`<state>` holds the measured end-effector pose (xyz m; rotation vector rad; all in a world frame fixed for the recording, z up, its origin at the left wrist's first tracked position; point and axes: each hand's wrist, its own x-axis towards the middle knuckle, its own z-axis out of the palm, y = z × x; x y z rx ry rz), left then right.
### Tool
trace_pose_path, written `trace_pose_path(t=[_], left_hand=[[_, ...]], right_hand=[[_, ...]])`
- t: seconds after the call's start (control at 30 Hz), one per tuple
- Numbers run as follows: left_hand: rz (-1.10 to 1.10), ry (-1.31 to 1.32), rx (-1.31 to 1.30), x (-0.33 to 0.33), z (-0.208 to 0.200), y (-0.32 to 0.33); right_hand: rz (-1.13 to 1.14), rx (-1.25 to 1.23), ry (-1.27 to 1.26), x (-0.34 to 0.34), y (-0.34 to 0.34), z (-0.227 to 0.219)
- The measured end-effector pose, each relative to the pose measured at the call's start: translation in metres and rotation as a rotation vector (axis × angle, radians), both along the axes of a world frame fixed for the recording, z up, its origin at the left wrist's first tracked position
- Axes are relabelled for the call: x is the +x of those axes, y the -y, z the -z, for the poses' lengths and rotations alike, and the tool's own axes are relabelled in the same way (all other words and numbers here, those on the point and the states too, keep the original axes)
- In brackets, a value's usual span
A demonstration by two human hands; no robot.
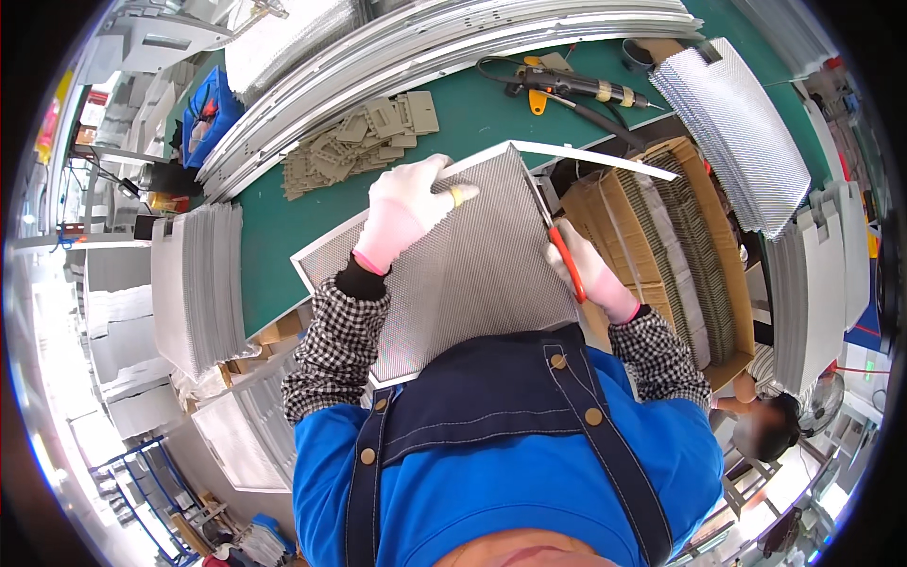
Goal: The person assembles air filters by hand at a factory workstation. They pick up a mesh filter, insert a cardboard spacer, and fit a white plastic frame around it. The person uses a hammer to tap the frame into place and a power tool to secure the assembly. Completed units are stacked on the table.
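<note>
The table (268,274) has a green top. A messy pile of flat beige pieces (350,146) lies on it. Just behind the pile, lots of long metal strips (416,59) lie in a big bunch. To the right of the pile are a black power tool (586,87), a small orange thing (537,101) and a dark cup (636,57). Farther right of the pile sits a stack of shiny mesh sheets (732,137).

Beyond the left hand (404,210) lie beige plastic pieces (354,142), with a blue bin (225,130) farther left. Past the right hand (599,276) lies a power screwdriver (588,87); to its right, an open cardboard box (590,219).
</note>
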<state>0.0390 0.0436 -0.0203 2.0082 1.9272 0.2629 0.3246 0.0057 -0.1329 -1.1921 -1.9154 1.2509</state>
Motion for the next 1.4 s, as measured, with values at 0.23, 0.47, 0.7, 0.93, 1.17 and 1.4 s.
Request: trace_pose_path(t=[0.23, 0.47, 0.7, 0.93, 1.17, 1.4], left_hand=[[-0.002, 0.047, 0.017, -0.003, 0.0, 0.0], [0.012, 0.056, -0.069, 0.002, -0.003, -0.003], [0.079, 0.016, -0.033, 0.008, 0.001, -0.007], [0.069, 0.17, -0.064, 0.004, 0.011, -0.016], [0.064, 0.155, -0.094, 0.006, 0.009, -0.016], [0.034, 0.127, -0.043, 0.005, 0.008, -0.013]], right_hand=[[0.038, -0.02, 0.138, -0.006, -0.008, -0.01], [0.066, -0.061, 0.165, -0.002, -0.003, -0.007], [0.037, -0.07, 0.104, 0.004, -0.002, -0.011], [0.013, -0.123, 0.076, 0.018, 0.01, -0.013], [0.051, -0.134, 0.07, 0.012, 0.007, -0.019], [0.072, -0.047, 0.157, 0.007, -0.002, -0.022]])
